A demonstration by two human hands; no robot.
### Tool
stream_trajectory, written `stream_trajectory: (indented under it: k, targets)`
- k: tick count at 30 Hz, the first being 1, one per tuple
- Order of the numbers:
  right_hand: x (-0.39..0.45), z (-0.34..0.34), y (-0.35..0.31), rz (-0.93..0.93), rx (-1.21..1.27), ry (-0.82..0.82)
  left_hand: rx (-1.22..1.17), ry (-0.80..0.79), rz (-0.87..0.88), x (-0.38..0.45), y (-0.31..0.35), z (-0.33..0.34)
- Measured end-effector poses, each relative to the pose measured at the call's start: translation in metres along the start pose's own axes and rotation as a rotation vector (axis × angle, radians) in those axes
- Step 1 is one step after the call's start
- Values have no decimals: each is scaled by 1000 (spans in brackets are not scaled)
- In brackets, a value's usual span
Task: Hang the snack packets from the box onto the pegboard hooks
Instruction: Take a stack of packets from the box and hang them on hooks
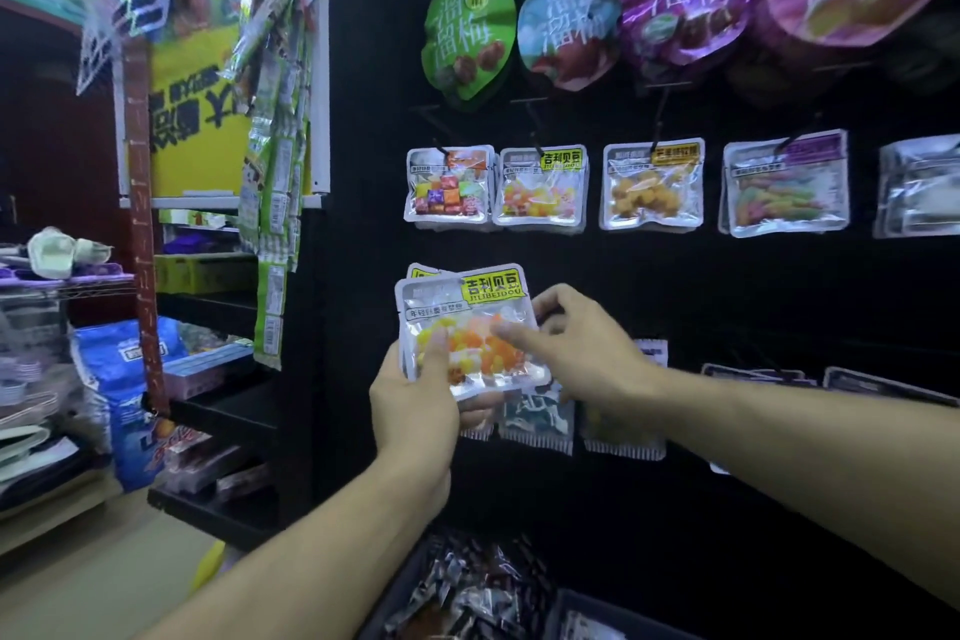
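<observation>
My left hand (415,400) grips a small stack of clear snack packets (467,322) with yellow labels and yellow-orange candies, thumb on the front. My right hand (571,348) pinches the right side of the front packet. The stack is held in front of the black pegboard (727,286), below a hung row of packets; the matching yellow-label packet (540,187) hangs on a hook straight above. The box (467,587) with several loose packets sits at the bottom, below my arms.
Large plum pouches (467,31) hang in the top row. More packets (623,411) hang behind and below my hands. A strip of green sachets (275,161) dangles at the left beside shelves with a blue bag (124,379).
</observation>
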State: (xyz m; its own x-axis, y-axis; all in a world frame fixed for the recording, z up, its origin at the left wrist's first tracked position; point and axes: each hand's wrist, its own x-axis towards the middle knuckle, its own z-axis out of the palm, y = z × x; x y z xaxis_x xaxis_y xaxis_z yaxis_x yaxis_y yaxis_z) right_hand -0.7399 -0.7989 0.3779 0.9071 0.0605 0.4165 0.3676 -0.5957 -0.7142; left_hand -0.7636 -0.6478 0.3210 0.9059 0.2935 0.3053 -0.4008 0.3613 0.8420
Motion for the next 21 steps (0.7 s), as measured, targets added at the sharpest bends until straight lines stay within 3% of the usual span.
stream_trajectory:
  k: [4,10,18,21]
  targets:
    - [-10,2,2,-9,129,61,26,4,-4,0,-3,3]
    - [3,-17,-9,-56,130,58,107,-35,-28,-2,-5,2]
    - [80,-46,-40,-158,234,419,53,-26,-109,4,-16,7]
    - [108,-46,-49,-197,170,497,30,-51,-86,8,-16,12]
